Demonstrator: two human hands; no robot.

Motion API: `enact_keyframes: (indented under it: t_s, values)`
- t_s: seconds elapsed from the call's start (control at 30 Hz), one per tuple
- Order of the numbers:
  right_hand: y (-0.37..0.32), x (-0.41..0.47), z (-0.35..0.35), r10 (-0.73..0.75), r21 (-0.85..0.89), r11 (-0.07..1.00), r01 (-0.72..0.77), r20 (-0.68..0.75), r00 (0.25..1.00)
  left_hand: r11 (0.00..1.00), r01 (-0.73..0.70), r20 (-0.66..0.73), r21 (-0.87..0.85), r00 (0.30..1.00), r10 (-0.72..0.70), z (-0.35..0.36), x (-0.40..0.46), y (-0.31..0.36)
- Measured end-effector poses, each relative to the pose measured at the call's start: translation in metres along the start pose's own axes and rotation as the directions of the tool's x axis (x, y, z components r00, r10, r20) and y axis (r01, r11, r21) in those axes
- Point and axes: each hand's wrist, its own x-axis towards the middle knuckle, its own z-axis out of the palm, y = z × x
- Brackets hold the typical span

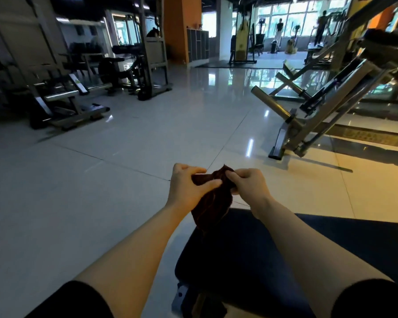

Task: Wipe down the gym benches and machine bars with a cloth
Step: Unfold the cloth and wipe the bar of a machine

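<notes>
Both bare hands hold a dark brown, crumpled cloth [213, 198] in the air above the near end of a dark blue padded bench [251, 253], which runs from the middle foreground toward the near right. The left hand [189, 183] grips the cloth's upper left part, its fingers [194, 169] curled over the top edge and the thumb pressed across the fabric. The right hand [247, 181] pinches the cloth's upper right corner between thumb and curled fingers. The rest of the cloth hangs down between the two wrists, its lower end over the bench pad; whether it touches the pad cannot be told. Black sleeves show at both near corners. Glossy pale floor tiles [124, 134] spread out beyond the hands. On the right stands a grey metal angled machine frame [317, 118] with a protruding round bar [270, 103]. On the far left stand dark weight machines [133, 70]. Two people stand by bright windows at the far right.
</notes>
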Motion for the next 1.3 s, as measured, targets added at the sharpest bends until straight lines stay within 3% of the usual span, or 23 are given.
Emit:
enact_keyframes:
  t_s: [0.13,0.3,0.6,0.83,0.93,1.07,1.3]
  values:
    - [-0.047,0.048,-0.003,-0.001,-0.016,1.000,0.000,-0.004,1.000,0.983,-0.049,-0.092,0.178,0.994,0.066,0.000,0.046,0.036]
    - [-0.143,0.090,-0.006,0.007,-0.065,0.998,-0.006,0.022,1.000,0.952,-0.040,-0.171,0.305,0.981,0.096,-0.066,0.106,0.088]
    - [-0.406,0.123,0.023,0.049,0.007,0.999,-0.050,0.098,0.994,0.952,0.084,-0.141,0.295,0.989,-0.044,-0.279,0.197,0.204]
    - [-0.601,0.111,0.072,0.053,0.158,0.984,-0.080,0.172,0.984,0.955,0.035,-0.093,0.295,0.996,-0.008,-0.449,0.241,0.291]
    - [-0.640,0.112,0.103,0.036,0.217,0.973,-0.083,0.211,0.977,0.970,0.029,-0.092,0.240,0.996,-0.007,-0.482,0.256,0.302]
    - [-0.661,0.120,0.135,0.021,0.150,0.986,-0.071,0.317,0.948,0.994,0.055,-0.128,0.094,0.991,-0.043,-0.508,0.280,0.300]
    - [-0.633,0.198,0.200,0.144,-0.003,0.986,-0.164,0.501,0.853,0.943,0.273,-0.076,-0.192,0.954,-0.291,-0.543,0.352,0.255]
